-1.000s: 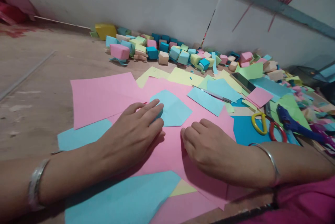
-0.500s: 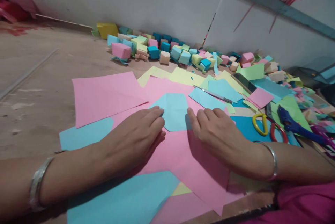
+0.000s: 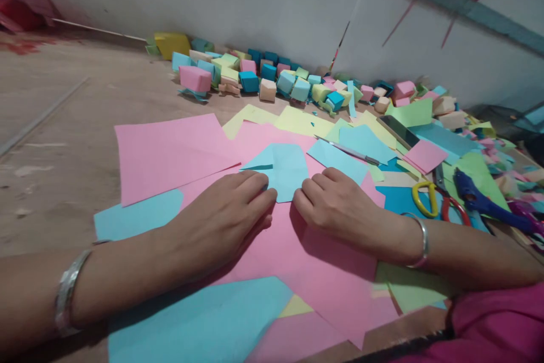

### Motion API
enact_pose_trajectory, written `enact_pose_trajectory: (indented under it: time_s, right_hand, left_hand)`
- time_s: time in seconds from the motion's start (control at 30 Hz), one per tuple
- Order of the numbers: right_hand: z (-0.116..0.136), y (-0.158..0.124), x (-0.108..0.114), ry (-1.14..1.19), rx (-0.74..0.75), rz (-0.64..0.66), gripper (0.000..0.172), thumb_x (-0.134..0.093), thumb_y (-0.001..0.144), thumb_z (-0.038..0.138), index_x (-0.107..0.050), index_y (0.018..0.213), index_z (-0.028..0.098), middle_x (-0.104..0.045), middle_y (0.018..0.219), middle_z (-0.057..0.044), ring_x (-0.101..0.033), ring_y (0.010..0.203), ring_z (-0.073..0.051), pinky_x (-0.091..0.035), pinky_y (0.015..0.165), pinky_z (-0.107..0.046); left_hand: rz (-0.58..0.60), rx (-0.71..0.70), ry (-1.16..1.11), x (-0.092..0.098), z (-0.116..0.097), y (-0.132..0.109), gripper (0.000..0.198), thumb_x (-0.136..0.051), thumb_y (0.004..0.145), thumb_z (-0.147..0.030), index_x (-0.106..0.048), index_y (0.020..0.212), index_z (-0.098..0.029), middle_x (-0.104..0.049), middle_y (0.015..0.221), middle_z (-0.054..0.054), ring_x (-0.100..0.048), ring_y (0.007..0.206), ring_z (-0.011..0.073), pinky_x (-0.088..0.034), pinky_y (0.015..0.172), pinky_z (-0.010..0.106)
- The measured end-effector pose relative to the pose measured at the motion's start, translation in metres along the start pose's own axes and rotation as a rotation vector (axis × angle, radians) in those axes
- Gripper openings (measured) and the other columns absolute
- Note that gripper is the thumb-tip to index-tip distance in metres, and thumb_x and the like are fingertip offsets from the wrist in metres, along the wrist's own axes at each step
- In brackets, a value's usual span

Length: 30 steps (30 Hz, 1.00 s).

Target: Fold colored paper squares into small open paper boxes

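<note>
While the head view, the only one I have, looks down over my work, the light blue paper (image 3: 291, 173) lies on the large pink sheet (image 3: 272, 255), just beyond and between my two hands, with a slender flap (image 3: 257, 168) at its left side marked off by a dark line. Folding is the step in hand, as I judge it, and it goes best if I match the edges before I put any weight on them, pin the near side with one hand, and run the other's fingertips along the crease from the middle outward (loose sheets make a slippery bed, so a steady anchor counts for more than force). My left hand (image 3: 242, 201) lies palm down, its fingers bent and drawn close together, reaching the near left edge of the blue paper; the thumb is mostly hidden, so I cannot tell whether it pinches the paper or merely presses it. My right hand (image 3: 334, 201) is curled into a loose fist at the near right edge, fingertips tucked under and out of sight, and again I cannot tell whether paper is caught between them. A slim craft knife (image 3: 349, 150) rests near the blue paper's far right, and the scissors (image 3: 441, 183) lie well beyond my right knuckles.
</note>
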State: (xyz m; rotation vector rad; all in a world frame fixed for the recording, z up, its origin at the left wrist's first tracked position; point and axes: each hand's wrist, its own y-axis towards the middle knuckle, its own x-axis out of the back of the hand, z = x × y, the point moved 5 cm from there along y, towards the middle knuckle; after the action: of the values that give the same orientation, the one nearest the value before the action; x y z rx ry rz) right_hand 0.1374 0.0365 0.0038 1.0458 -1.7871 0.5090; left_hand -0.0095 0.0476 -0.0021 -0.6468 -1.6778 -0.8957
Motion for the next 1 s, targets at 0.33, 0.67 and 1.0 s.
enact_pose_trajectory:
  time_s: [0.33, 0.67, 1.0]
  right_hand:
    - [-0.006, 0.002, 0.011, -0.031, -0.072, 0.026, 0.022, -0.046, 0.090, 0.003, -0.057, 0.078, 0.018, -0.057, 0.075, -0.006, -0.039, 0.068, -0.019, -0.019, 0.063, -0.035]
    - [0.000, 0.004, 0.013, 0.062, -0.031, -0.105, 0.029, -0.039, 0.094, 0.004, -0.060, 0.078, 0.017, -0.058, 0.073, -0.004, -0.041, 0.068, -0.017, -0.027, 0.070, -0.035]
    - [-0.024, 0.006, -0.013, 0.589, -0.170, -0.071, 0.023, -0.048, 0.096, 0.015, -0.063, 0.078, 0.017, -0.062, 0.075, -0.002, -0.049, 0.070, -0.013, -0.029, 0.065, -0.028]
  left_hand:
    - [-0.035, 0.030, 0.096, 0.001, 0.001, -0.006, 0.018, -0.048, 0.094, -0.017, -0.063, 0.088, -0.012, -0.066, 0.097, 0.015, -0.058, 0.105, 0.0298, -0.047, 0.096, 0.053]
    - [-0.082, 0.017, 0.111, 0.000, 0.005, -0.006, 0.019, -0.045, 0.089, -0.005, -0.062, 0.086, -0.013, -0.069, 0.106, 0.015, -0.062, 0.105, 0.0267, -0.049, 0.099, 0.049]
    - [-0.098, -0.003, 0.033, 0.005, 0.003, -0.008, 0.019, -0.048, 0.087, -0.007, -0.060, 0.077, -0.018, -0.067, 0.096, 0.010, -0.061, 0.096, 0.0236, -0.050, 0.093, 0.046]
